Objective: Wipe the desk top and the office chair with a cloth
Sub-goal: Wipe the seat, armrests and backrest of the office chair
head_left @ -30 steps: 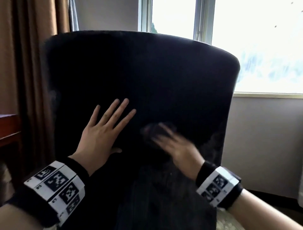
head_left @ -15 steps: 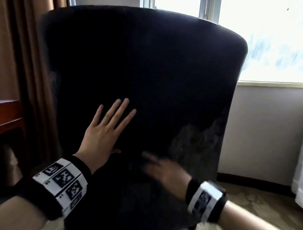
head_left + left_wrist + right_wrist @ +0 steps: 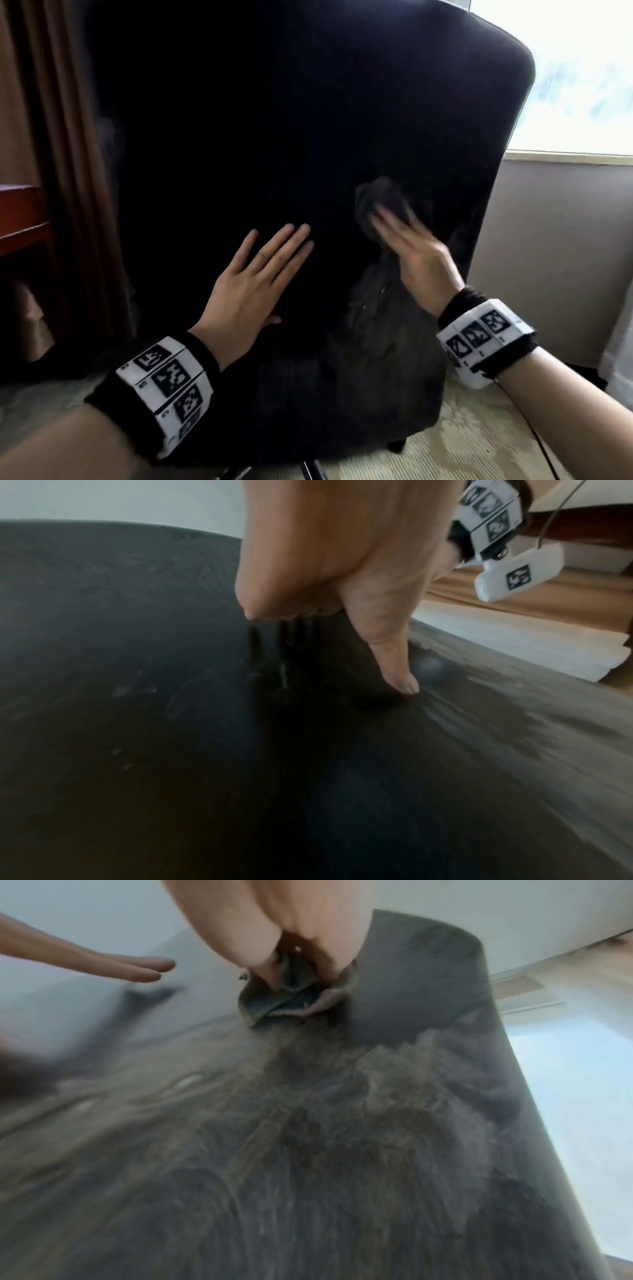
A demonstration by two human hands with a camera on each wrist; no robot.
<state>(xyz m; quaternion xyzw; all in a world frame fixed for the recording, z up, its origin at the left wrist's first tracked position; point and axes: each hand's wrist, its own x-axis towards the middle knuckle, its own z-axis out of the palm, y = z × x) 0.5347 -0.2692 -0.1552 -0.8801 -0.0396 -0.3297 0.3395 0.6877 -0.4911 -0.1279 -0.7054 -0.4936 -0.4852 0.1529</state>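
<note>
The black office chair's backrest (image 3: 308, 120) fills the head view, seen from behind. My left hand (image 3: 253, 284) lies flat on it with fingers spread and straight; the left wrist view shows the palm (image 3: 342, 561) pressed to the dark fabric (image 3: 137, 696). My right hand (image 3: 418, 257), blurred by motion, holds a crumpled dark cloth (image 3: 380, 198) against the backrest's right half. In the right wrist view the cloth (image 3: 284, 999) is bunched between thumb and fingers of that hand (image 3: 274, 920), and grey wipe streaks mark the fabric (image 3: 342, 1150) below it.
A brown curtain (image 3: 68, 171) and a reddish wooden desk edge (image 3: 20, 219) stand to the left. A bright window (image 3: 582, 85) and a grey wall (image 3: 548, 257) lie to the right. Patterned carpet (image 3: 479, 445) and a chair base leg (image 3: 311, 469) show below.
My right hand swept the cloth down the backrest, then back up and to the right. The left hand kept its place. The head view dropped lower on the chair.
</note>
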